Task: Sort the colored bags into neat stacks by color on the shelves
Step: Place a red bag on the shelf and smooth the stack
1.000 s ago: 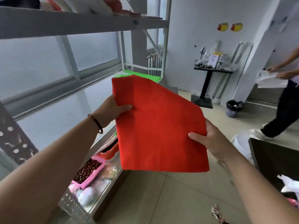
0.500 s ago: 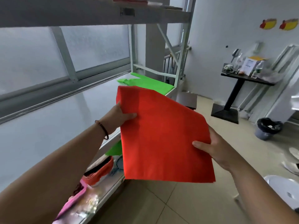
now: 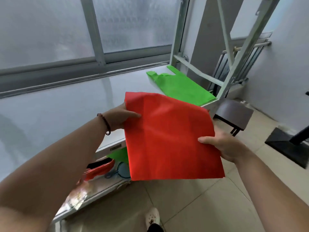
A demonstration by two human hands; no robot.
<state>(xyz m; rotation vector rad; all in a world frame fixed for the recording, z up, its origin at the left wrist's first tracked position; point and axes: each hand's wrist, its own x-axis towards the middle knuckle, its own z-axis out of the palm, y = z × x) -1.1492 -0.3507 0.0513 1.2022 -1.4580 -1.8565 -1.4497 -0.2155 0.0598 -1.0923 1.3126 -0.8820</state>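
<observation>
A flat red bag hangs between both hands over the front edge of the white shelf. My left hand pinches its upper left edge, thumb on top. My right hand grips its right edge from below. A green bag lies flat on the far right end of the same shelf, handles toward the window. More green fabric shows on the lower shelf, partly hidden by the red bag.
The lower shelf holds a red pouch, a blue round item and shiny packets. A dark stool stands right of the shelf frame. A black table base sits on the tiled floor. My shoe is below.
The view has tilted down and toward the shelf. The red bag, held in both hands, has come lower and closer to the white shelf surface near the green bag.
</observation>
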